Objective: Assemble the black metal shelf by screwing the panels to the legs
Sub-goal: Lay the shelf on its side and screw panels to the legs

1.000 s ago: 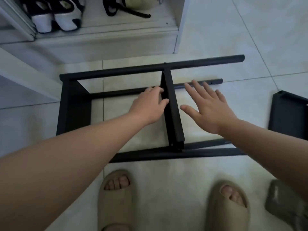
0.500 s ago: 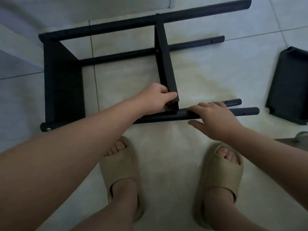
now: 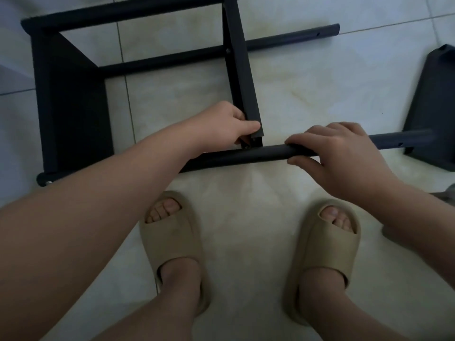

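A home interior, by the look of it; pale glossy floor tiles (image 3: 307, 77) with thin grout lines; soft beige slides (image 3: 172, 244) on bare feet; black shelf parts (image 3: 71, 99) laid on the floor.

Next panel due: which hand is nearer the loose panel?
Right. Right hand grips the near leg, left of the loose panel; left hand holds the middle panel, farther left.

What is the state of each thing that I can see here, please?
left hand, grips the near end of the middle panel.
right hand, fingers curled over the near leg.
middle panel, on edge, its near end at the near leg.
end panel, on edge at the left end of the near leg.
loose panel, on the floor at the right, not joined.
slippers, worn on both feet.
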